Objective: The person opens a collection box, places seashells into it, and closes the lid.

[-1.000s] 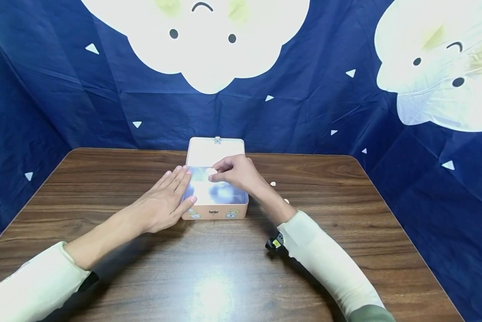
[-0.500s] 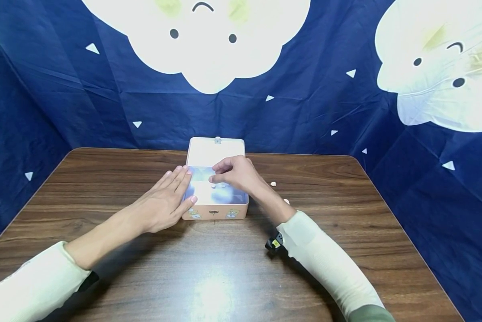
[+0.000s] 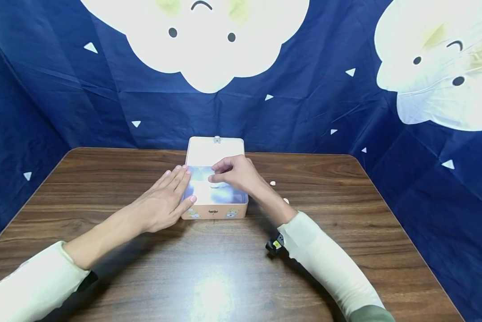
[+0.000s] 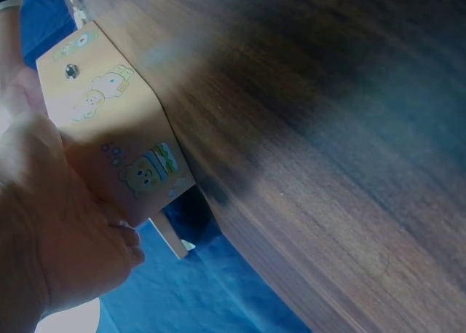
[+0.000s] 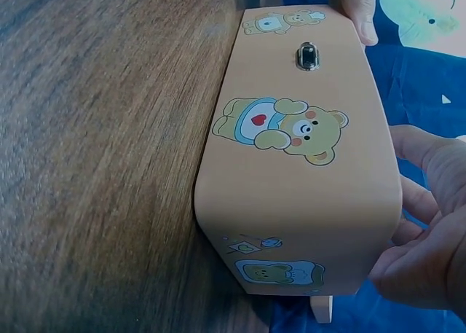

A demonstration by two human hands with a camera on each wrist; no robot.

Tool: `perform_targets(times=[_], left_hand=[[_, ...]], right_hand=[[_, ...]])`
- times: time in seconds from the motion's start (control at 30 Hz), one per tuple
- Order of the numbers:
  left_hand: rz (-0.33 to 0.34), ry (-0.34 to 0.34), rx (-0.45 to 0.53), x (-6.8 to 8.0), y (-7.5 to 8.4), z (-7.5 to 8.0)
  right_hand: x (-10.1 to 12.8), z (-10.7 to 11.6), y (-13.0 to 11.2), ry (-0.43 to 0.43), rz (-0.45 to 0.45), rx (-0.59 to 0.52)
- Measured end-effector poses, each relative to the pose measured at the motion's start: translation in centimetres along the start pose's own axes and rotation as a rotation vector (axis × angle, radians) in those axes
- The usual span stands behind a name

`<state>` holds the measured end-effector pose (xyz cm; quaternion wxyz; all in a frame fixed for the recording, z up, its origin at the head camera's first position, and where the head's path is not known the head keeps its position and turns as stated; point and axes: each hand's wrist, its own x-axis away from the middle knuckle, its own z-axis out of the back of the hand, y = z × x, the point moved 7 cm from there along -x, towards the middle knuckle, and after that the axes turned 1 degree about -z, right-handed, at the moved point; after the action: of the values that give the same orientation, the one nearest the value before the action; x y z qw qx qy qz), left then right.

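Note:
An orange metal box [image 3: 200, 212] with bear pictures stands on the table, its white-lined lid [image 3: 214, 151] raised at the back. My left hand [image 3: 162, 201] lies with straight fingers along the box's left rim; its palm edge also shows against the box side in the left wrist view. Over the box's interior, my right hand [image 3: 237, 173] reaches in from the right, thumb and forefinger apart with nothing showing between them. Small pale pieces [image 3: 214, 186] lie inside the box just below the thumb, partly lost in the glare of the shiny bottom.
Two small white pieces [image 3: 272, 183] lie on the wooden table [image 3: 144, 277] to the right of the box, one partly behind the right wrist. A blue curtain [image 3: 305, 120] with cloud prints hangs behind the table.
A second ago the right thumb and forefinger pinched a small white piece over the box; they have since parted and let it go inside. The left hand stays put.

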<state>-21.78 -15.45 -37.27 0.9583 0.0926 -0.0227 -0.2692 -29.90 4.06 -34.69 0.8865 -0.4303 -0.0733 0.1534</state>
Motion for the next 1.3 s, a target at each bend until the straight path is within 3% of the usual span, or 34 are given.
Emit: perform_targets(times=[0.37,1.3], left_hand=[[0.001,-0.002,-0.001,0.0,-0.1,0.0],[0.006,-0.012,-0.006,-0.1,0.0,0.0]], right_hand=[[0.4,0.5,0.1,0.022,0.036,-0.023],[1.9,2.4,1.3,0.062,0.018,-0.122]])
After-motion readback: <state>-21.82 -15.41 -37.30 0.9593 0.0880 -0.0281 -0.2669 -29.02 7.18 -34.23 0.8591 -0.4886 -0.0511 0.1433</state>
